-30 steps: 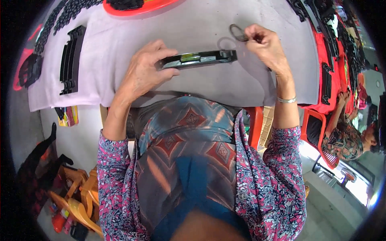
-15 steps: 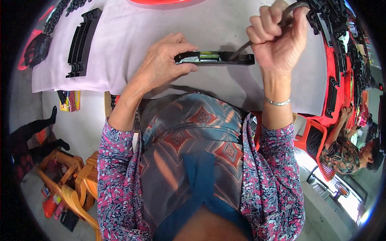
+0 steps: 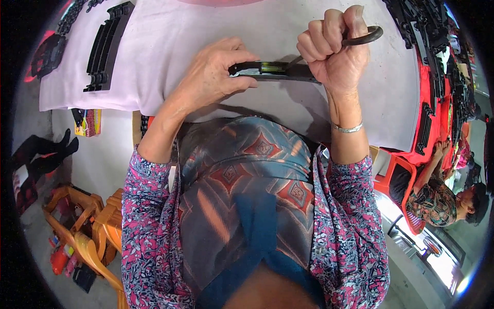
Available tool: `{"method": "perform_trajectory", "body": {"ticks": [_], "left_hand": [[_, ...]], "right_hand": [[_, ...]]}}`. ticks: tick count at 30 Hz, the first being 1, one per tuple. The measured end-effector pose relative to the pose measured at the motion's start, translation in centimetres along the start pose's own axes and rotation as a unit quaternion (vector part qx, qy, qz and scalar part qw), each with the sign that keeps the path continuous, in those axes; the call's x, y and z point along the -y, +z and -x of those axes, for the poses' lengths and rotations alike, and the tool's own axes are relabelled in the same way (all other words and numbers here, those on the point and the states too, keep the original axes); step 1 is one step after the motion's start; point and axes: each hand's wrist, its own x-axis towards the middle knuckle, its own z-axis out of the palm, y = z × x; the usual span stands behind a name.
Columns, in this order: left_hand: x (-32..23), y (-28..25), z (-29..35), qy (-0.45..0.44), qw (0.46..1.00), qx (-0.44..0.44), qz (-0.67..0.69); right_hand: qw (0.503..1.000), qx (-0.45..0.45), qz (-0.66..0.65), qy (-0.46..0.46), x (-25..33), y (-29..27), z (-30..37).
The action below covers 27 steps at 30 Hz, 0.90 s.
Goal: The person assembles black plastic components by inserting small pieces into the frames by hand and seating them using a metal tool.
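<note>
My left hand [image 3: 218, 67] pinches the left end of a long black plastic part [image 3: 298, 72] between thumb and fingers. A shiny yellow-green strip [image 3: 272, 67] lies in the slot along the part's middle. My right hand [image 3: 337, 51] is wrapped in a fist round a dark metal rod tool [image 3: 371, 36], whose curved end sticks out by the thumb. The tool's shaft slants down left to the part, and its tip is hard to make out there. The right fist covers the part's right end from view; whether it touches it I cannot tell.
A ribbed black plastic piece [image 3: 107, 49] lies left on the pale cloth [image 3: 170, 31]. Black parts [image 3: 424, 36] are heaped at the right over red cloth. A red rim [image 3: 221, 2] shows at the far edge. Another person [image 3: 437, 198] sits at the right; wooden chairs [image 3: 82, 221] stand lower left.
My right fist with the rod tool has moved left and turned, now covering the black part's right end. My left hand keeps its pinch, shifted slightly right and away from me.
</note>
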Motion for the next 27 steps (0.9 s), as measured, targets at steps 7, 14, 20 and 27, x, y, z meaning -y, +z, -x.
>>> {"method": "perform_trajectory", "body": {"ticks": [7, 14, 20, 27], "left_hand": [[0.1, 0.1, -0.2, 0.032, 0.999, -0.004, -0.028], [-0.1, 0.1, -0.3, 0.014, 1.000, -0.015, -0.014], [-0.1, 0.2, -0.3, 0.019, 0.999, -0.005, -0.028], [0.3, 0.4, 0.1, 0.032, 0.998, -0.025, -0.041]], "right_hand": [[0.855, 0.361, -0.345, -0.137, -4.6, -1.8, -3.6], [0.980, -0.197, -0.001, -0.030, -1.5, 2.6, 0.3], [0.992, -0.080, -0.058, -0.073, 5.2, 0.6, 0.0], [0.888, -0.347, 0.302, 0.013, 7.2, -2.7, -0.2]]}}
